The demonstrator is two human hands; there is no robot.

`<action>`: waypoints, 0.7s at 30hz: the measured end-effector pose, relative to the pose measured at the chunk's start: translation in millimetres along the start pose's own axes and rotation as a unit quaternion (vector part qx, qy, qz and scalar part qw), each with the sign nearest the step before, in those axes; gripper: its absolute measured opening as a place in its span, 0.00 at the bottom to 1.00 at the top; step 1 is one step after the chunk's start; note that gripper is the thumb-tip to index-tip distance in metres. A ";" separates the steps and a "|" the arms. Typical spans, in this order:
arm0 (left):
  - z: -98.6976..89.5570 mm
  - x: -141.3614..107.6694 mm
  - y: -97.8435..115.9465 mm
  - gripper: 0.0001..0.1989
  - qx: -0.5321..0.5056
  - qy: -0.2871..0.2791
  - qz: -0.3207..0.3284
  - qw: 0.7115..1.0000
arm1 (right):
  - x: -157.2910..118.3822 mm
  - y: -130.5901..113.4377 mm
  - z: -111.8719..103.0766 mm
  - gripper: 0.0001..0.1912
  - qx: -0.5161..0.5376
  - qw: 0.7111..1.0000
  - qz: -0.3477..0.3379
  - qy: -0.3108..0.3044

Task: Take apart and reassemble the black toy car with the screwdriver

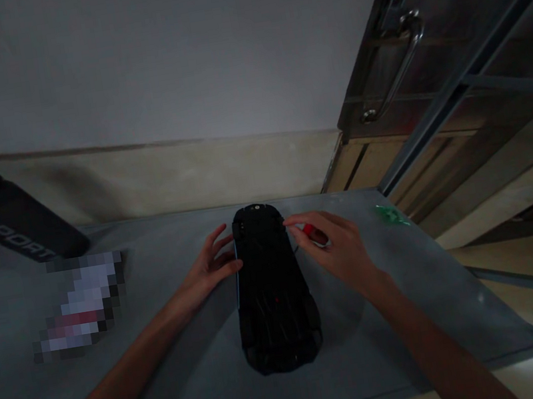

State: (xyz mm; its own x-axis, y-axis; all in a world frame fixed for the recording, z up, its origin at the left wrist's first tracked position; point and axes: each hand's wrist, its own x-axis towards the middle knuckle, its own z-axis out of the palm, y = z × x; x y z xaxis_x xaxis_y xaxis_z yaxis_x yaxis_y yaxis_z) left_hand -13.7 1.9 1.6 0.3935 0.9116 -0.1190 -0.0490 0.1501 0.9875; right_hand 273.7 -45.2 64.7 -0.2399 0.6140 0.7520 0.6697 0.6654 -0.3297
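A black toy car [271,273] lies upside down on the grey table, its underside and wheels facing up. My left hand [213,262] is at its left side, fingers spread, with the thumb tip against the car's edge. On the opposite side, my right hand [337,242] has its thumb and index finger close together by the upper right wheel. Curled within that hand is a small red-and-dark tool handle [308,230]; its working end is not clearly visible. Whether the right fingertips also pinch a tiny part cannot be made out.
A dark case marked SPORT [16,219] stands at the left, near a pixelated item [83,299]. Green crumpled plastic [391,215] lies near the right edge of the grey table [199,385]. A wall runs behind; a metal frame [461,84] and door handle [398,74] are at right.
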 end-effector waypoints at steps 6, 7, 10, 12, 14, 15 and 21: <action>-1.0 -0.9 0.5 0.55 0.013 -0.001 -0.002 1.000 | -1.2 3.1 -2.0 0.18 0.018 0.999 -0.004 -0.027; -1.0 -1.0 0.5 0.55 0.014 0.000 -0.001 1.000 | -1.2 3.4 -2.4 0.19 0.021 0.999 -0.002 -0.027; -0.7 -1.3 0.8 0.54 0.015 0.005 0.001 1.000 | -0.8 3.2 -2.1 0.16 0.010 1.000 0.006 -0.015; -0.4 -1.5 1.3 0.53 0.016 0.006 0.002 1.000 | -0.6 2.5 -0.9 0.14 -0.002 1.000 0.019 -0.001; -0.5 -1.5 1.7 0.53 0.014 0.004 0.000 1.000 | -0.5 2.0 0.3 0.13 -0.003 1.000 0.023 0.002; -0.7 -1.3 1.6 0.53 0.012 0.002 0.001 1.000 | -0.5 1.9 0.5 0.14 0.000 1.000 0.021 0.000; -2.7 0.0 -0.8 0.55 0.015 -0.002 0.003 1.000 | -2.3 4.3 -2.0 0.21 0.020 1.000 -0.003 -0.021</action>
State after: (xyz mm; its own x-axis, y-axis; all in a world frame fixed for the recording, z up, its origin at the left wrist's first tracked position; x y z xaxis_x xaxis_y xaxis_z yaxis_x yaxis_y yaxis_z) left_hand -16.2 2.8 0.6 0.3963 0.9111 -0.1136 -0.0240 0.1339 0.9907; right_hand 278.5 -44.7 62.7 -0.2738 0.6265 0.7298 0.6400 0.6851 -0.3480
